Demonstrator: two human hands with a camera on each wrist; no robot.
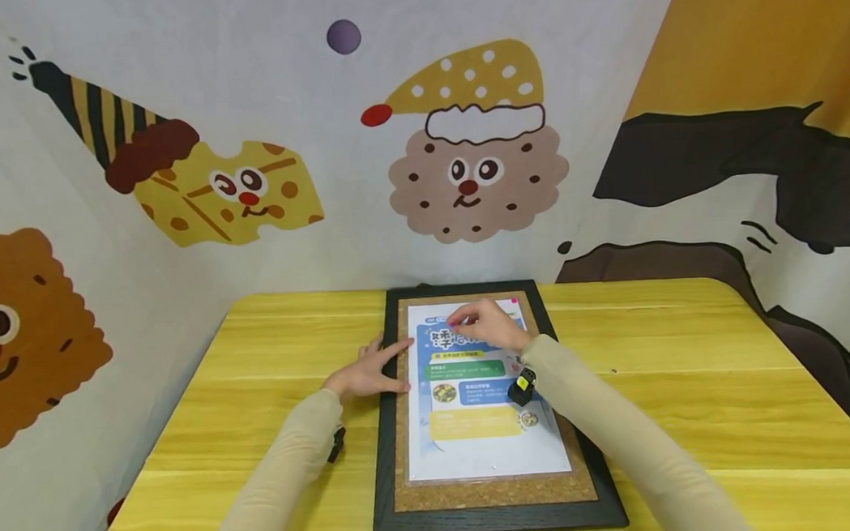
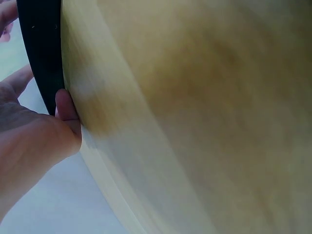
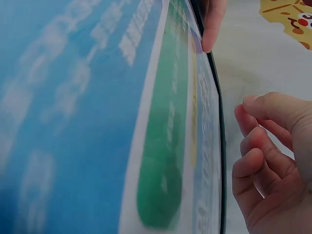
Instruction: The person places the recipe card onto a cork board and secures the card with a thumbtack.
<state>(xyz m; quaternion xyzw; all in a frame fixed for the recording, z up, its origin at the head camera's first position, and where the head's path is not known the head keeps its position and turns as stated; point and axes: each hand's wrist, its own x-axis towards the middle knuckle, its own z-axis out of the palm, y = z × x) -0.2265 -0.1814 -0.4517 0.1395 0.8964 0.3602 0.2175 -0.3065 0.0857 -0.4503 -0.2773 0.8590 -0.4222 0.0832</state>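
A printed poster point(image 1: 473, 457) in blue, green and yellow lies on a cork board point(image 1: 497, 494) with a black frame point(image 1: 499, 521). My left hand point(image 1: 373, 372) rests across the frame's left side, fingers spread, two fingertips reaching the poster's left edge. In the left wrist view, one finger point(image 2: 66, 105) lies against the frame's outer edge. Above the poster's upper part, my right hand point(image 1: 489, 325) pinches what looks like a small pink push pin point(image 1: 454, 325). The right wrist view shows thumb and forefinger together, the pin hidden. A similar pink pin point(image 1: 514, 301) marks the poster's top right corner.
The board lies on a yellow wood-grain table point(image 1: 697, 411), close to its far edge. Behind the table hangs a white cloth point(image 1: 364, 220) printed with cartoon food. A tiny dark speck point(image 1: 613, 371) lies on the table right of the board.
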